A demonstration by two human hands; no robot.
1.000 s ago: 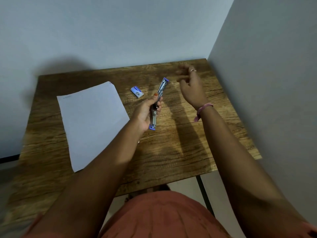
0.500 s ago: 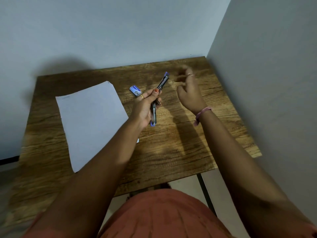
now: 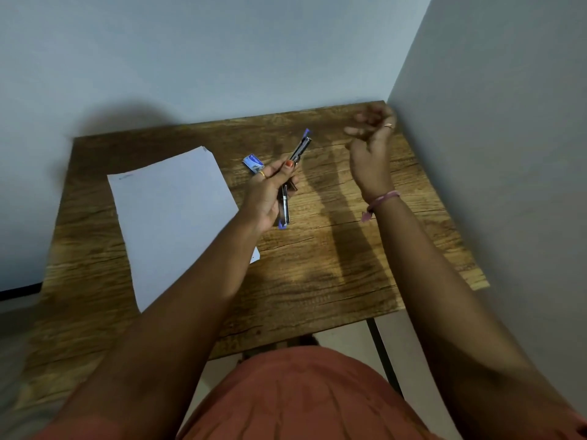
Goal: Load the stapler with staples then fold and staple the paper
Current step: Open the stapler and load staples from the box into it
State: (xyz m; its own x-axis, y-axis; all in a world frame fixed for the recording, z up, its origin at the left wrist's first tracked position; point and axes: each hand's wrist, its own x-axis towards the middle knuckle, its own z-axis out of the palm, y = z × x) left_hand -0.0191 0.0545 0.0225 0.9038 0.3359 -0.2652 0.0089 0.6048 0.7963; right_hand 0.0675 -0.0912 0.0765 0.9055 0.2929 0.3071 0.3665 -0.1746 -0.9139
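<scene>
My left hand point(image 3: 268, 195) grips a blue and silver stapler point(image 3: 298, 154) swung wide open, one arm pointing up and away, the other down toward me past my palm. My right hand point(image 3: 371, 147) hovers blurred near the table's far right corner, fingers curled together; whether it pinches staples I cannot tell. A small blue and white staple box point(image 3: 253, 162) lies on the table just left of my left fingertips. A white sheet of paper point(image 3: 171, 217) lies flat on the left half of the table, partly under my left forearm.
The wooden table point(image 3: 333, 265) stands in a corner, with a wall right behind it and another wall along its right side. My lap in orange cloth point(image 3: 301, 398) is below the front edge.
My right hand has moved away from the stapler, up and right toward the far corner. My left hand holds the opened stapler almost in place.
</scene>
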